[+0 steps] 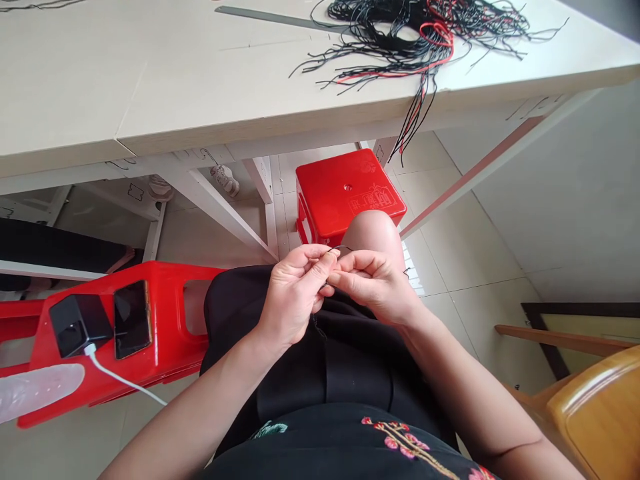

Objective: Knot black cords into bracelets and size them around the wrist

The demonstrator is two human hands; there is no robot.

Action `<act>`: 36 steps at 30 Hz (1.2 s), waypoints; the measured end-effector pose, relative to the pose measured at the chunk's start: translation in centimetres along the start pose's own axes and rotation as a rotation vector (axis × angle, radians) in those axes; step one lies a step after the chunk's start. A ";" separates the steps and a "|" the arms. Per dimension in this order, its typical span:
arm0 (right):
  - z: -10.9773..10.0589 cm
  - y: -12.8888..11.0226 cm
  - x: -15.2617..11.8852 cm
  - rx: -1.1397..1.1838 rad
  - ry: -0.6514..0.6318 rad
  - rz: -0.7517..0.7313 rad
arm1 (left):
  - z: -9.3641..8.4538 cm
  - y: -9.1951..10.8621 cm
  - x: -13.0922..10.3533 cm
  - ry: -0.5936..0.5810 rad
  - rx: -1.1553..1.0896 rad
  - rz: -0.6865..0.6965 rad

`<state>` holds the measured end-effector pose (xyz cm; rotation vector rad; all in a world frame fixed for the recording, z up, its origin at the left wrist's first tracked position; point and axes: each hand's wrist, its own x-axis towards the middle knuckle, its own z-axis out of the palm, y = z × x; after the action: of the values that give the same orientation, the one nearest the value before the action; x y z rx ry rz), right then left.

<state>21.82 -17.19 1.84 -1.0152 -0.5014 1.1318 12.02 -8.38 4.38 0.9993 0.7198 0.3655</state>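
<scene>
Above my lap, my left hand (300,283) and my right hand (373,283) meet with fingertips close together. Both are closed in a pinch on a thin black cord (344,247), which arcs up in a small loop between them. Part of the cord hangs below the left hand against my dark clothing, where it is hard to make out. The fingers hide most of what lies between them. On the table ahead lies a tangled bundle of black cords (395,33) with a red cord (440,33) among them; several ends hang over the edge.
A steel ruler (270,17) lies on the white table (175,73). Beneath the table stands a red stool (345,190). At left, another red stool (165,300) carries a phone (133,320) and a black box (80,323) with a white cable. A wooden chair (600,400) is at right.
</scene>
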 end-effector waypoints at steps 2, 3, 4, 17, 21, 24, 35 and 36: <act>0.2 0.2 0.0 0.008 0.047 0.012 | 0.1 0.2 0.1 -0.015 0.006 -0.029; 0.3 0.3 0.0 0.018 0.063 0.026 | 0.1 0.3 0.1 -0.022 0.004 -0.041; 0.3 0.4 0.0 0.032 0.071 0.044 | 0.1 0.4 0.1 -0.029 0.001 -0.050; -0.5 0.6 0.4 0.057 0.037 0.063 | 0.1 1.2 0.7 -0.014 0.001 -0.170; -0.6 0.8 0.6 0.142 0.080 -0.002 | -0.1 1.6 0.8 -0.009 0.007 -0.240; -0.7 0.7 0.7 0.172 0.116 -0.007 | -0.2 1.8 0.7 -0.031 0.005 -0.274; -0.5 0.8 0.6 0.150 0.114 0.018 | -0.8 1.4 0.2 -0.160 0.107 -0.308; -0.4 0.8 0.6 0.152 0.109 0.021 | -0.8 1.3 0.2 -0.159 0.116 -0.291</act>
<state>22.01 -16.74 0.84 -0.9455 -0.3134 1.1099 11.66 -7.13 5.16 1.0033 0.7348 -0.0090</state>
